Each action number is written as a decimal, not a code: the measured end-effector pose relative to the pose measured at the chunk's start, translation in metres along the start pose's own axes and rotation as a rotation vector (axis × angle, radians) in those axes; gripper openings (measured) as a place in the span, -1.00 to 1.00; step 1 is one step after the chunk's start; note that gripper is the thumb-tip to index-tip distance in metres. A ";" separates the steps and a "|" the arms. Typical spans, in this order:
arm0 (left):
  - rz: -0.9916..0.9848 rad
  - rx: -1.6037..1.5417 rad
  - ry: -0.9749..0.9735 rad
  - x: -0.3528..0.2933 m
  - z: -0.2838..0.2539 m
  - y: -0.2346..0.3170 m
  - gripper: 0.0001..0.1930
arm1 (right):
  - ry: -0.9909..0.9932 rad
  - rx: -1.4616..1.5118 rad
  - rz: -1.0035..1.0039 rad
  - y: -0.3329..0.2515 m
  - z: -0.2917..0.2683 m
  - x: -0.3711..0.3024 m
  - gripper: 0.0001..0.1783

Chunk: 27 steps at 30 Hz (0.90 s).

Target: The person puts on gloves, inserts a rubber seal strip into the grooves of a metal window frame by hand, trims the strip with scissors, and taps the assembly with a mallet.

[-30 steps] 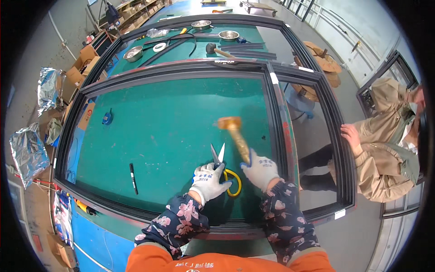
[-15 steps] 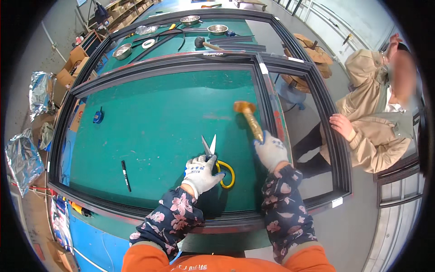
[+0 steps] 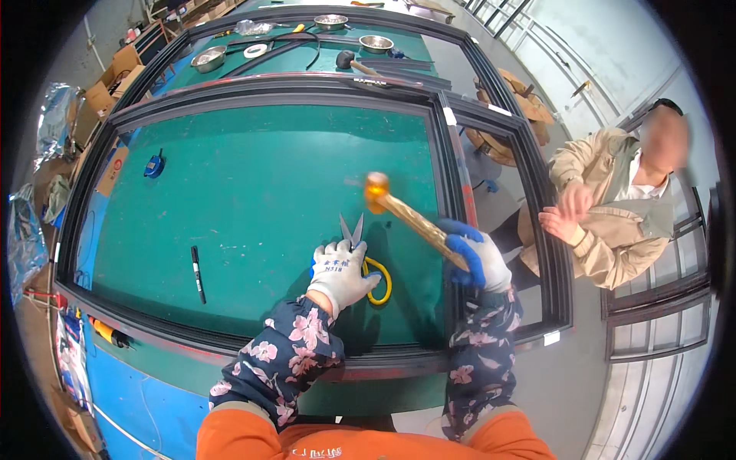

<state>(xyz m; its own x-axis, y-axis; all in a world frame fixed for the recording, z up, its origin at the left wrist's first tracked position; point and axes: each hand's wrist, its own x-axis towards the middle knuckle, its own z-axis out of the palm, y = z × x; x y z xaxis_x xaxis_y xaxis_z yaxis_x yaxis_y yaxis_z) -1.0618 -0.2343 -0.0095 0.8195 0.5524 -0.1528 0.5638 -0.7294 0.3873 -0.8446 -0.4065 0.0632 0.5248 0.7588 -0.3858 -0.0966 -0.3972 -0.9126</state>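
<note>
Both my hands wear white gloves with blue palms. My left hand [image 3: 337, 272] is closed around the middle of a pair of scissors [image 3: 387, 284]; the parted blades stick out beyond the fingers and a yellow handle loop shows beside the thumb. In my right hand [image 3: 481, 259] is a hammer [image 3: 422, 225] with an amber head and a gold-coloured handle. It is raised above the green table [image 3: 253, 176], its head beyond and right of the scissor blades. Around the work area lies a large black window frame [image 3: 447, 184], whose crossbar passes near my right hand.
On the green surface are a black marker [image 3: 198, 274] and a blue tape measure [image 3: 154, 165]. Farther back lie a black mallet [image 3: 346, 60], a white tape roll [image 3: 255, 50] and metal bowls [image 3: 376, 44]. Another person [image 3: 613, 207] stands beyond the frame's right side.
My right hand has turned and moved slightly right, and the hammer head has swung left. My left hand stays on the scissors. The other person's hand has left the frame; both hands now meet.
</note>
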 end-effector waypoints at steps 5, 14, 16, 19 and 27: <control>-0.040 0.023 -0.008 0.006 -0.010 0.002 -0.29 | 0.071 0.030 -0.168 0.006 0.015 0.023 -0.52; 0.050 0.088 0.385 0.031 0.002 -0.011 -0.43 | 0.403 -0.757 -0.142 0.023 0.024 0.044 -0.45; 0.082 0.137 0.411 0.048 0.010 0.003 -0.43 | 0.324 -0.798 -0.052 0.020 0.029 0.050 -0.43; 0.245 0.132 0.507 0.089 0.029 0.025 -0.55 | 0.256 -0.835 0.025 0.019 0.026 0.055 -0.41; -0.010 0.235 0.071 0.113 0.007 0.032 -0.71 | 0.190 -0.738 -0.001 0.023 0.039 0.064 -0.39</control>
<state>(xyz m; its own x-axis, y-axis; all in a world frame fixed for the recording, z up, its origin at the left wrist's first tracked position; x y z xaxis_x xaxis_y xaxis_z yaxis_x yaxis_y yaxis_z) -0.9505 -0.1976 -0.0204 0.8093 0.5808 -0.0882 0.5869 -0.7930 0.1631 -0.8466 -0.3471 0.0125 0.6675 0.6842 -0.2938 0.4597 -0.6891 -0.5602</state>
